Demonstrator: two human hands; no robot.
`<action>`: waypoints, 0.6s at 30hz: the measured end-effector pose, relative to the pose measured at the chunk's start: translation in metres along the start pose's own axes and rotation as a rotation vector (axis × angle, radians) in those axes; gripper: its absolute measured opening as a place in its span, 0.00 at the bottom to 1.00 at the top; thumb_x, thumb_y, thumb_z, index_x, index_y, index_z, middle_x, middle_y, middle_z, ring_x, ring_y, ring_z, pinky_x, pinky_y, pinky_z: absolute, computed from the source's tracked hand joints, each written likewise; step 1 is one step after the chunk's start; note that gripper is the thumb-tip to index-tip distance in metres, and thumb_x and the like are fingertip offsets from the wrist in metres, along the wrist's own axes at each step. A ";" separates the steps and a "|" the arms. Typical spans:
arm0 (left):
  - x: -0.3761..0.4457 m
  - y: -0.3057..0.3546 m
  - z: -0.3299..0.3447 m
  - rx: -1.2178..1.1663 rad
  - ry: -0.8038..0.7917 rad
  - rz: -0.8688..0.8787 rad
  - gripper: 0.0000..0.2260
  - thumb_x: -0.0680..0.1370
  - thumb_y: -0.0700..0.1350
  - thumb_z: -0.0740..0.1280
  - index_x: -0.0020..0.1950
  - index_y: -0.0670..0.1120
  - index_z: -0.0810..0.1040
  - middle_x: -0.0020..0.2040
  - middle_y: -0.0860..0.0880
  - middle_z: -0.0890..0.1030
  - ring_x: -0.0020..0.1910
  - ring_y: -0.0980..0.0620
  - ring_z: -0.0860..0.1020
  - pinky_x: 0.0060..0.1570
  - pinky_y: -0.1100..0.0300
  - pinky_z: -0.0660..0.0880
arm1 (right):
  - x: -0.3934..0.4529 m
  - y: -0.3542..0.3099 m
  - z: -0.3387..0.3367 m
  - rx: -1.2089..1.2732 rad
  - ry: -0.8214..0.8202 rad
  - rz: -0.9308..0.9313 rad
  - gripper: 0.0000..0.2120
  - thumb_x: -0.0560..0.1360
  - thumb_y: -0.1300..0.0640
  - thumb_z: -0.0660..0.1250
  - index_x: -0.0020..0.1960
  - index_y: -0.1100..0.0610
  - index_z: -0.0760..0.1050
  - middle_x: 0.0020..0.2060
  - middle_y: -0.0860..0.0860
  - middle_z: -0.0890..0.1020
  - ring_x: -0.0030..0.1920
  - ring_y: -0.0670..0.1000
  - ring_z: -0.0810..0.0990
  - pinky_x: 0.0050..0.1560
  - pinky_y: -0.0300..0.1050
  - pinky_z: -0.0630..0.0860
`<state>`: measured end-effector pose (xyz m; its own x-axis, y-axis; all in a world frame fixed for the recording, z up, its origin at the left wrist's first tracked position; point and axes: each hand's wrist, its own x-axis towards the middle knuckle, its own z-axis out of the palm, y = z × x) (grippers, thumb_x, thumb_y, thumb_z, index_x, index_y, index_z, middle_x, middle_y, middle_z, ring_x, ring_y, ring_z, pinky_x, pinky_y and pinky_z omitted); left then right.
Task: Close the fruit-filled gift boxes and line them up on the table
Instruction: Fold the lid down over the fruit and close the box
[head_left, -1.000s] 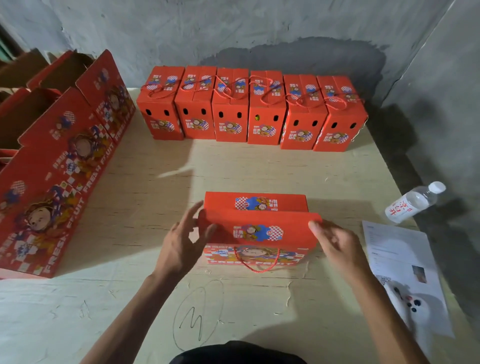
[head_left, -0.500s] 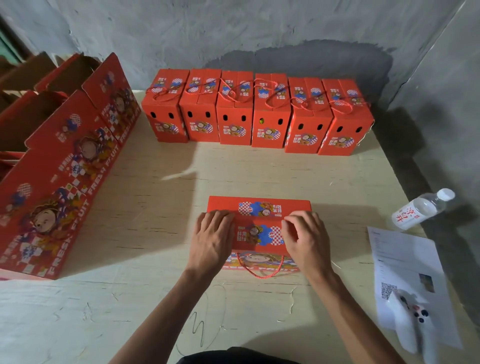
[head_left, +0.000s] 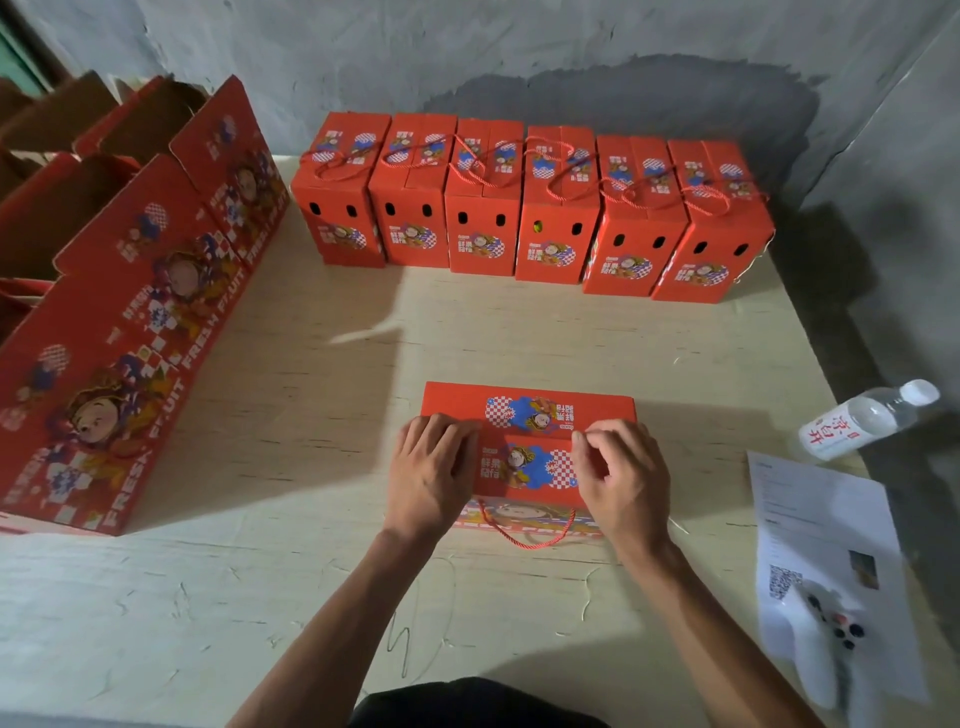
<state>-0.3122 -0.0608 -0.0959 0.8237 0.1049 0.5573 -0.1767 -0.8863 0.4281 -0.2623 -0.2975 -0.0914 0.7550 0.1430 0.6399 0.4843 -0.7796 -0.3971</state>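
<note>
near flap down, both hands on the lid

since a second ago the near lid flap has gone from raised and held at its ends to lying flat on the box, and both hands have slid inward onto it. table (head_left: 291, 415) first: pale, scuffed board, with tall open red cartons (head_left: 130, 332) along its left edge. row of six closed gift boxes (head_left: 530, 208) sits at the far edge, side by side, rope handles draped across the tops. gift box in hand (head_left: 524, 457) rests near the front middle, well apart from that row, its red rope handle (head_left: 524, 535) hanging down the near face. left hand (head_left: 431, 478) presses flat on the flap, fingers straight. right hand (head_left: 623, 478) has its fingers curled at the seam where the two flaps meet; whether it pinches anything i cannot tell. judging by this, the closing step looks nearly done, and carrying the box over to join the row remains. water bottle (head_left: 867, 421) and printed sheet (head_left: 826, 540) lie at the right.
</note>
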 end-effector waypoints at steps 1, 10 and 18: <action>0.001 0.000 -0.001 -0.006 0.001 -0.009 0.04 0.81 0.43 0.69 0.51 0.44 0.83 0.47 0.48 0.82 0.44 0.46 0.75 0.50 0.54 0.71 | 0.000 0.001 -0.001 0.006 -0.005 0.000 0.12 0.81 0.55 0.69 0.40 0.58 0.78 0.41 0.50 0.80 0.42 0.54 0.79 0.44 0.50 0.76; 0.014 0.011 -0.002 0.110 -0.129 -0.039 0.06 0.82 0.45 0.67 0.46 0.45 0.77 0.44 0.47 0.78 0.43 0.44 0.74 0.46 0.49 0.71 | 0.008 0.002 -0.003 -0.017 -0.117 -0.008 0.14 0.83 0.53 0.68 0.41 0.58 0.77 0.39 0.50 0.79 0.40 0.54 0.77 0.42 0.51 0.74; 0.013 0.034 0.011 0.210 -0.217 -0.046 0.03 0.81 0.41 0.65 0.48 0.45 0.72 0.45 0.45 0.74 0.42 0.43 0.71 0.46 0.50 0.68 | 0.015 -0.029 0.015 0.044 -0.192 -0.007 0.12 0.82 0.55 0.69 0.43 0.60 0.79 0.39 0.51 0.79 0.41 0.54 0.74 0.42 0.52 0.74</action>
<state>-0.3014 -0.0943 -0.0814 0.9281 0.0684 0.3659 -0.0397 -0.9591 0.2801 -0.2583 -0.2633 -0.0804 0.8198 0.2652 0.5075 0.5055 -0.7515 -0.4239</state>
